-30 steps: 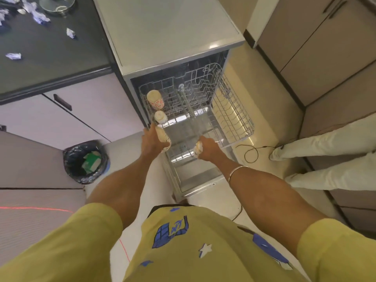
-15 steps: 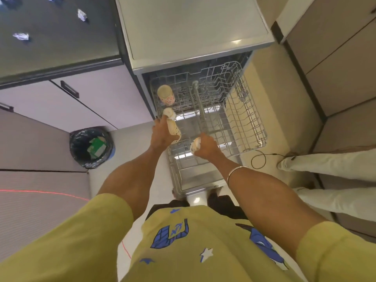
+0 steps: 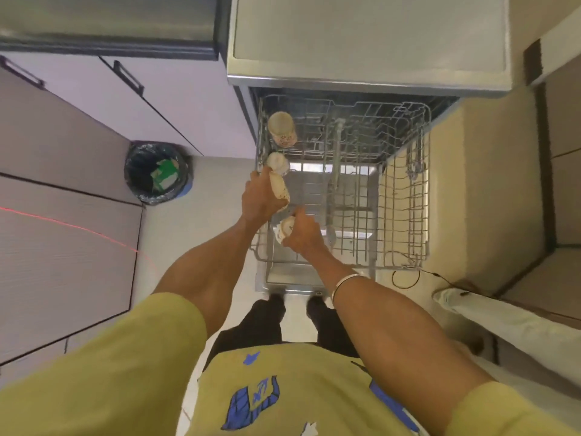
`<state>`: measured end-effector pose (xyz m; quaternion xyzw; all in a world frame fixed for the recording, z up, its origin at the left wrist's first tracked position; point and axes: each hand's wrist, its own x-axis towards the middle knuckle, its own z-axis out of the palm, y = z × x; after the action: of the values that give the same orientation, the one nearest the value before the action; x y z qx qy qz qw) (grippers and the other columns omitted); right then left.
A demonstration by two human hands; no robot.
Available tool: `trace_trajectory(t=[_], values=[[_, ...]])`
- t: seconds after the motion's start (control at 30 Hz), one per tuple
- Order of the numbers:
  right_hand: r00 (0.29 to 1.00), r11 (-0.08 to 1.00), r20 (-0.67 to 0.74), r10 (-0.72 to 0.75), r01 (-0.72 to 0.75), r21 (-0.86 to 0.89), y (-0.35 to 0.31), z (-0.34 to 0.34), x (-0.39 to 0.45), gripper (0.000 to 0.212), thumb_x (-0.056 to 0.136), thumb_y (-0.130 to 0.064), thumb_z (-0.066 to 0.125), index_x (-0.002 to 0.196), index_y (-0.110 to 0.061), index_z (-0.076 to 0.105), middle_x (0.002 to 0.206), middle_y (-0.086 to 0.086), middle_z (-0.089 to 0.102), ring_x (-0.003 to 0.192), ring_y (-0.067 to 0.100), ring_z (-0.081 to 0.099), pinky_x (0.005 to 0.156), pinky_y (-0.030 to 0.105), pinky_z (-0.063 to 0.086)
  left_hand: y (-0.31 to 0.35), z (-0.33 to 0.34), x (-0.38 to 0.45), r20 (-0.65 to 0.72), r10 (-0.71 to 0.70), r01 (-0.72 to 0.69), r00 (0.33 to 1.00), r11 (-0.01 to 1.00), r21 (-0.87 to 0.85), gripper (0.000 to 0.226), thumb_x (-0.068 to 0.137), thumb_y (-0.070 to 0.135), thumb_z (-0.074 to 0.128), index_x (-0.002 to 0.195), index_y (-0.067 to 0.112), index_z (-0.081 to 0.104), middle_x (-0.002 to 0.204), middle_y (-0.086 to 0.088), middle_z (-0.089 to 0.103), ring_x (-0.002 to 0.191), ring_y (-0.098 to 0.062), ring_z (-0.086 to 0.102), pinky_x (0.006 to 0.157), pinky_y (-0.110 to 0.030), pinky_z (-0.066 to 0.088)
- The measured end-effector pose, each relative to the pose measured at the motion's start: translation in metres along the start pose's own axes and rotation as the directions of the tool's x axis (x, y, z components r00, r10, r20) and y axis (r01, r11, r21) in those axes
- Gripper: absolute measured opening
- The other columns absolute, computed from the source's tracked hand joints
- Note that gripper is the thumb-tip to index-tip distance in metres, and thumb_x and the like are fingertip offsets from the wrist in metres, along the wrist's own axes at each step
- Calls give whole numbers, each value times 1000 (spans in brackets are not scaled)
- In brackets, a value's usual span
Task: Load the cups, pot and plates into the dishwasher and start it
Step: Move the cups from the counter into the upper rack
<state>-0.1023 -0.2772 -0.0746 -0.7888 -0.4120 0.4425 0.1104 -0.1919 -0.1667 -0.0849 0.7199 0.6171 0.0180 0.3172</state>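
The person stands at the open stainless-steel dishwasher (image 3: 367, 36), both arms stretched over its pulled-out grey wire rack (image 3: 399, 199). The left hand (image 3: 261, 199) curls its fingers round a cream patterned cup (image 3: 279, 191), held tilted over the rack's left edge. Just beyond it along that same left side sit two more: a small cream cup (image 3: 278, 163) touching or nearly touching the held one, and farther back a larger cream cup with a pink floral pattern (image 3: 281, 129), both bottom-up in the rack. The right hand (image 3: 303, 232) grips another small cream cup (image 3: 285, 231), low at the rack's near-left corner, with the index finger sticking forward. A thin metal bangle (image 3: 345, 283) circles the right wrist. Below the rack, the lowered dishwasher door (image 3: 283, 278) reaches toward the person's black-trousered legs. To the left on the floor stands a round bin lined with a black bag (image 3: 157, 174), with green and white rubbish inside. At the right edge, someone else's legs in pale trousers (image 3: 509, 313) stretch in.
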Motion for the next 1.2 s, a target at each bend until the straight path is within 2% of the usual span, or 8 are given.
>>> trace_trajectory(t=[0.17,0.37,0.63,0.73,0.87,0.93,1.03,1.2], values=[[999,997,13,-45,45,-57,20,24,27,62,79,-17,78,131,-11,45,119,14,61,108,31,62,86,36,52,-7,37,21,-95,51,-35,994,986,165,80,63,43,85,128,13,48,119,-13,58,111,-32,51,93,-41,43],[998,998,-66,-12,16,57,35,62,71,60,73,-18,83,125,-13,54,114,8,66,103,25,65,80,32,54,-24,70,48,-101,67,-33,993,951,308,81,65,51,82,129,13,48,119,-12,62,115,-32,52,100,-42,33],[978,996,-200,-59,72,55,51,126,126,30,83,-14,76,111,-13,65,100,3,69,102,21,60,82,21,48,-36,101,68,-81,120,-56,990,836,546,91,70,65,74,137,12,42,119,-15,63,115,-33,55,106,-41,32],[981,989,-189,-40,65,130,60,150,138,29,92,-9,65,119,-16,57,105,5,65,94,18,62,75,23,57,-39,106,68,-85,119,-56,989,844,533,90,72,61,75,139,10,41,122,-15,61,113,-32,57,103,-38,38],[982,996,-176,-67,76,44,66,156,141,34,97,-15,58,130,-18,48,120,4,58,93,10,59,66,-2,40,-33,106,70,-42,27,-7,999,907,421,92,75,55,77,143,8,35,135,-18,51,124,-31,50,101,-39,45],[981,996,-175,-83,89,24,67,156,139,34,101,-22,54,133,-19,45,125,3,55,97,6,55,73,-7,36,-31,107,70,-44,7,10,999,930,369,92,76,54,77,143,8,34,137,-18,47,125,-31,48,97,-39,48],[974,992,-188,-127,124,-29,68,155,135,39,99,-20,57,136,-20,45,129,4,53,112,13,50,95,10,41,-35,106,69,-49,31,-14,998,946,324,91,76,55,76,142,8,36,137,-18,48,125,-31,48,96,-39,50],[972,986,-176,-153,139,-93,68,146,125,53,93,-10,63,141,-15,42,135,11,46,119,23,43,102,32,47,-39,107,68,-59,65,-43,996,949,311,93,76,56,75,144,7,34,139,-18,47,125,-33,48,99,-43,48]])
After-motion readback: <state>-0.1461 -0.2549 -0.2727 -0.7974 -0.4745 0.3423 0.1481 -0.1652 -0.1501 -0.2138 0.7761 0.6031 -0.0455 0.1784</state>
